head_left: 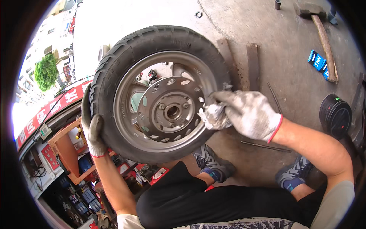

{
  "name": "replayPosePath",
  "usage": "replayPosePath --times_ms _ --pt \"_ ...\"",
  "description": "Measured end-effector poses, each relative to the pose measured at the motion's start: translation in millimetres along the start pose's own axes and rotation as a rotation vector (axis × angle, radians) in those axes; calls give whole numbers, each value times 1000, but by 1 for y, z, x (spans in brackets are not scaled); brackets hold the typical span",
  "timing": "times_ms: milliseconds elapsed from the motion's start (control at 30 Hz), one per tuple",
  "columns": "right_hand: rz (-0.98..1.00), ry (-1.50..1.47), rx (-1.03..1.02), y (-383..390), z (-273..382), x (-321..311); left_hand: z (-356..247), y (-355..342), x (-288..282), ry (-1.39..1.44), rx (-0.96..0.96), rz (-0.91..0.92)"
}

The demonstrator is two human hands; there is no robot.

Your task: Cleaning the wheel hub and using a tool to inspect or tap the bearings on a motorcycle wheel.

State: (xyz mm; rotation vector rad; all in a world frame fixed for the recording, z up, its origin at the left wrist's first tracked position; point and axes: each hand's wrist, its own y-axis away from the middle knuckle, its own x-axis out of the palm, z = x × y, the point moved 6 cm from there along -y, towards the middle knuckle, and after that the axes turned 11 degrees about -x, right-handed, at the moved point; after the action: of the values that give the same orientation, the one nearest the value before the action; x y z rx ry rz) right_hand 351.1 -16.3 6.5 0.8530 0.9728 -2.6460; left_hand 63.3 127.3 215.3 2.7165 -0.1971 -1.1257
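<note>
- Banner [53, 108], one: red, large white characters.
- Left hand [93, 131], one: grimy knit glove, clamped on the tyre's left edge, thumb over the sidewall.
- Tyre [162, 39], one: black rubber, chunky tread, raised sidewall lettering; mounted on a grey metal rim [122, 105], held between both hands before the person's knees.
- Disc [152, 108], one: round, flat metal, oval holes near its edge.
- Rag [215, 115], one: crumpled, whitish, stained, at the rim's right side.
- Bars [253, 66], two: flat, rusty, on the floor.
- Right hand [249, 114], one: soiled white glove, red cuff, fingers closed around the rag.
- Packet [317, 61], blue, white print.
- Hammer [323, 40], one: wooden handle, blocky head.
- Tub [335, 116], one: black, round.
</note>
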Motion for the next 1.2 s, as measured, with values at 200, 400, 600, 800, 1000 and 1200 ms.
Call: replayPosePath --times_ms 200,400,600,800,1000,1200 --pt "-117 -352 193 -15 19 5 8 -1 27 -24 -16 5" --pt "-5 -73 -27 -26 37 2 -4 10 32 -39 9 -31" --pt "47 -151 -100 -32 39 4 -26 27 34 -50 90 -78" --pt "26 -81 -63 -24 14 -51 -42 41 42 -57 95 -95" --pt "133 -55 -78 -27 40 -42 -52 48 44 -103 105 -100" --pt "170 91 -69 -32 43 -29 -64 55 53 -44 91 -88"
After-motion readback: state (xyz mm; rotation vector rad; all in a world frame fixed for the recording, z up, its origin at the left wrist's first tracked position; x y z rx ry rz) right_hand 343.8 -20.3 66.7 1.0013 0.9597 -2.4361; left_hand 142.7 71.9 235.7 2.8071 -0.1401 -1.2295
